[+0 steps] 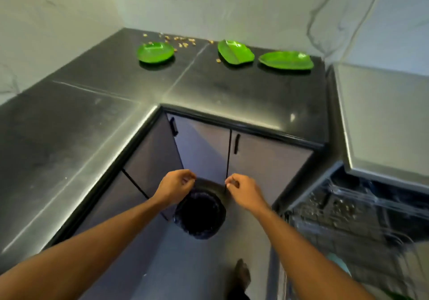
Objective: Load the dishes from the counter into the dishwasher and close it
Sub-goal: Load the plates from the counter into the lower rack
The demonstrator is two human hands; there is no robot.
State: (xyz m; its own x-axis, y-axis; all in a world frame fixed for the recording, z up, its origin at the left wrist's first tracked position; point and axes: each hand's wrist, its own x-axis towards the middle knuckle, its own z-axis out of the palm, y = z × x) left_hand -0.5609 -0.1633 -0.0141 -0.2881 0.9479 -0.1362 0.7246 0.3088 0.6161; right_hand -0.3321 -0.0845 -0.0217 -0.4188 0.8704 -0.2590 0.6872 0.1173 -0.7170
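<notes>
Your dark table carries a round plate and crumbs beyond your left hand, a ridged plate and an oval plate beyond your right hand.

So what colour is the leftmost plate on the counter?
Bright glossy green. The leftmost plate shows clearly in the head view.

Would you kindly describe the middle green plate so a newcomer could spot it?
On the black counter by the back wall lie three green plates. The middle plate sits just right of the counter's seam, close to the right plate and far from the left plate. It alone shows a straight ridge down its middle.
</notes>
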